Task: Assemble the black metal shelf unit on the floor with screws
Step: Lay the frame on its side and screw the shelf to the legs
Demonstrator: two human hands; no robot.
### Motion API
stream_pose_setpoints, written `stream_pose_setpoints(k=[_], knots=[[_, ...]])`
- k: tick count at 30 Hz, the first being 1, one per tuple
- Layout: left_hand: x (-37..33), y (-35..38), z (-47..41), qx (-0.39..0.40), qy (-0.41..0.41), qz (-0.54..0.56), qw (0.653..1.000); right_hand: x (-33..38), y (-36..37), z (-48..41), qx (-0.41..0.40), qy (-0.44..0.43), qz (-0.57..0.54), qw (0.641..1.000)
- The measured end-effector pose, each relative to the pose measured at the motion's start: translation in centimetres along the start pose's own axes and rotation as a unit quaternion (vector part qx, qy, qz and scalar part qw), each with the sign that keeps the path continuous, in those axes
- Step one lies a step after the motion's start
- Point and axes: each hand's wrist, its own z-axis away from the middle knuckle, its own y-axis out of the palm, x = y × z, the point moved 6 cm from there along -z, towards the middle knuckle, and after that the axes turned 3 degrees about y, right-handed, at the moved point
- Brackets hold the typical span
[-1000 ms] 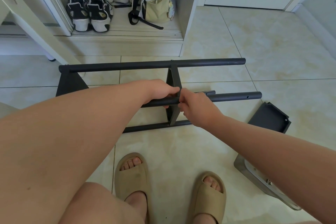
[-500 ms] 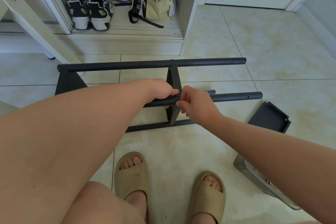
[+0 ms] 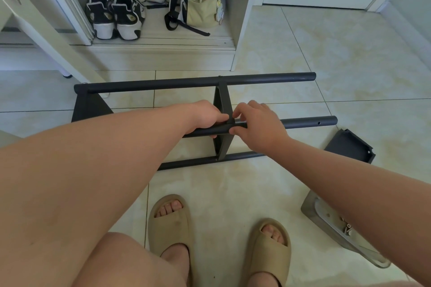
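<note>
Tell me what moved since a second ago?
The right hand slid up from below the middle tube to straddle it, fingers above, thumb below, at the crosspiece. The left hand still grips that tube; the shelf frame stayed put.

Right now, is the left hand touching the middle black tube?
Touching. The head view shows the left hand curled round the middle tube, just left of the upright crosspiece.

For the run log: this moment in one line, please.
step: joining middle tube to centre panel | left hand: grips middle tube | right hand: pinches middle tube at joint
</note>
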Motion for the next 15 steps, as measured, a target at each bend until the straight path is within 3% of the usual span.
stream_pose_setpoints(k=[4,15], knots=[[-0.2,0.1,0.2,-0.007,0.005,-0.006,1.000,-1.9,0.8,-0.2,0.043,0.037,0.000,0.998],[-2.5,1.4,-0.8,-0.030,0.013,-0.024,0.999,-4.1,0.3,0.7,0.015,0.048,0.007,0.999]])
